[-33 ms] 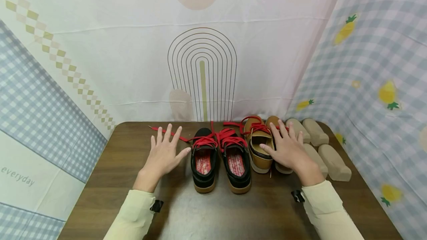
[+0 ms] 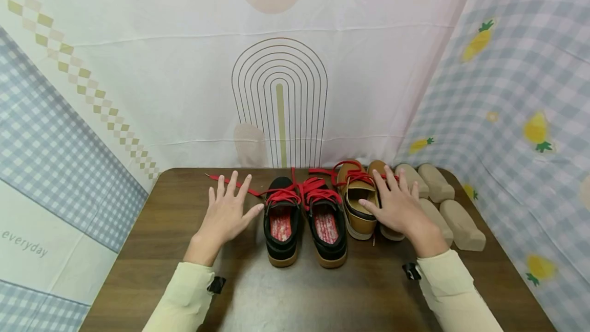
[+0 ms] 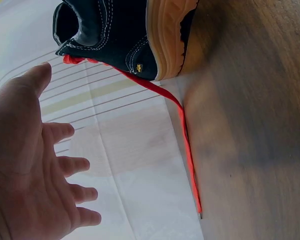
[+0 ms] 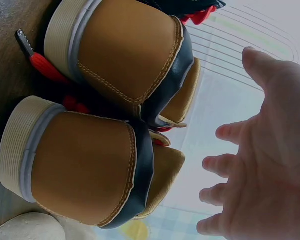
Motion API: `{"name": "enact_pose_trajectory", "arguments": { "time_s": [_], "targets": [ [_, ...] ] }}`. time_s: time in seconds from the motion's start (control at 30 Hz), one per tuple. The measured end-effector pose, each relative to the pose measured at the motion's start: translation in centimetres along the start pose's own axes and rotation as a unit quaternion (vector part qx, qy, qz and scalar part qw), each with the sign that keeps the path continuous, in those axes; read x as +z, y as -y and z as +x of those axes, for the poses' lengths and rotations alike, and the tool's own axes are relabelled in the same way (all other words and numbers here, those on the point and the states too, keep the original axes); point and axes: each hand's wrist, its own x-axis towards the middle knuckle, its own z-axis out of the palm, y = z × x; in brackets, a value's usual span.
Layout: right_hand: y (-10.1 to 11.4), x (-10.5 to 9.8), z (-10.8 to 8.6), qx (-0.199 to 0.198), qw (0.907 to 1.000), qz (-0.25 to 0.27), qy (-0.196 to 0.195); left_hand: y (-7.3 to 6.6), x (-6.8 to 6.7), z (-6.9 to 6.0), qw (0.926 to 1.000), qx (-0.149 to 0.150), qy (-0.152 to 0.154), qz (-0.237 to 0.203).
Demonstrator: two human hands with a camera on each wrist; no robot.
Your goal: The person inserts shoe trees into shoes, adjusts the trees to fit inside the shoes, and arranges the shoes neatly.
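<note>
Two black shoes with red laces, the left one [image 2: 279, 252] and the right one [image 2: 333, 255], stand side by side, toes pointing away. From the left shoe a loose red lace [image 3: 187, 145] trails across the table in the left wrist view. Beside that shoe hovers my left hand [image 2: 226, 216], fingers spread, holding nothing. My right hand [image 2: 398, 206], also spread and holding nothing, hovers over a pair of tan shoes. One tan shoe [image 2: 361, 224] shows its opening; the other tan shoe [image 4: 85, 165] is partly hidden by the hand in the head view.
Several beige shoe-shaped inserts [image 2: 463, 224] lie at the table's right side. The brown wooden table [image 2: 286, 301] has rounded back corners. White patterned cloth [image 2: 193, 101] hangs behind it, and checked cloth [image 2: 498, 168] hangs on the right.
</note>
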Motion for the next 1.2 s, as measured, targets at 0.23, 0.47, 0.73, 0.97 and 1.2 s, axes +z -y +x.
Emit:
{"name": "enact_pose_trajectory", "arguments": {
  "time_s": [0.23,0.47,0.73,0.97,1.2],
  "targets": [
    [0.0,0.1,0.0,-0.005,1.0,0.003,0.006,0.2,0.0,0.0,1.0,0.005,0.0,-0.001],
    [-0.4,-0.2,-0.1,-0.033,0.9992,-0.011,-0.017,-0.2,-0.3,0.0,0.9998,0.019,0.002,-0.003],
    [-1.5,-0.1,-0.6,-0.064,0.9973,-0.011,-0.035,-0.9,-0.7,-0.1,0.9993,0.035,-0.004,-0.01],
    [-3.3,0.4,-1.2,-0.098,0.9915,0.004,-0.086,-1.2,-0.9,0.2,0.9976,0.057,-0.018,-0.035],
    [-4.9,0.5,-2.1,-0.115,0.9852,0.029,-0.124,-1.4,-0.6,0.3,0.9939,0.081,-0.036,-0.066]
  ]
}}
